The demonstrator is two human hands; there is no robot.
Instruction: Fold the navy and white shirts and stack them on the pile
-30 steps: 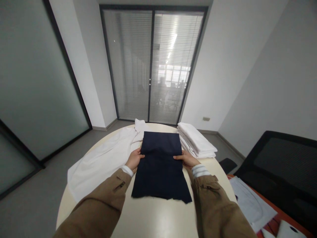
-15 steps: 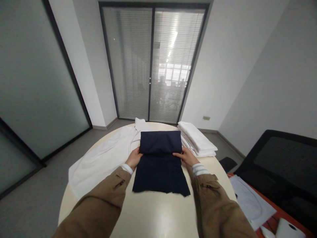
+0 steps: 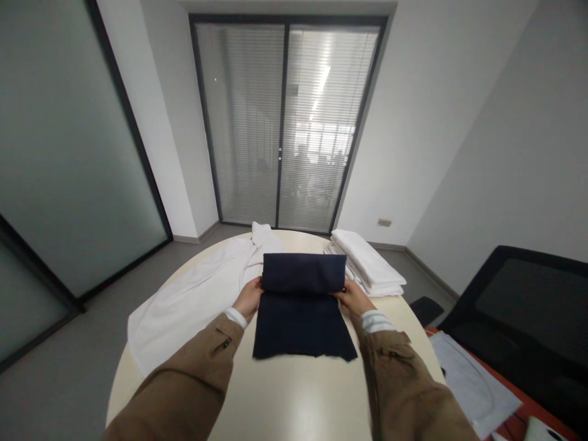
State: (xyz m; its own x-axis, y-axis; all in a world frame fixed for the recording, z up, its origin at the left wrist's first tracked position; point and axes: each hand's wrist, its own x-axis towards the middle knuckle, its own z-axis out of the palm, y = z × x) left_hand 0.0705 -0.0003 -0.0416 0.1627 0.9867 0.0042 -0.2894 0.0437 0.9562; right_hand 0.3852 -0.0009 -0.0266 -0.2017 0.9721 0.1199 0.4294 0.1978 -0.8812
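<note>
Because everything I am working with sits on a round cream worktop (image 3: 294, 395), I read the layout from its middle, with twelve o'clock toward the blind-covered glass doors (image 3: 248, 122) beyond. Outside the rim at three o'clock stands a black mesh-backed chair (image 3: 528, 306). Largest on the top is a white cloth (image 3: 184, 306), spread loosely from about eight to eleven o'clock, probably kept to that side so the middle stays workable. The navy cloth (image 3: 304, 327) lies at the centre, its far half doubled into a smooth band and its uneven near edge facing six o'clock. A stack of folded white cloth (image 3: 370, 263) sits near one o'clock, neatly squared, apparently to keep it compact and out of the way. I have the left hand (image 3: 248, 298) closed on the navy cloth's nine o'clock edge and the right hand (image 3: 354, 298) closed on its three o'clock edge, both where band meets lower panel; fingertips are partly hidden beneath. Gripping level on opposite sides likely keeps the fold straight and the fabric taut. Smallest of all would be print, and I can read no brand, label or lettering on any cloth.
</note>
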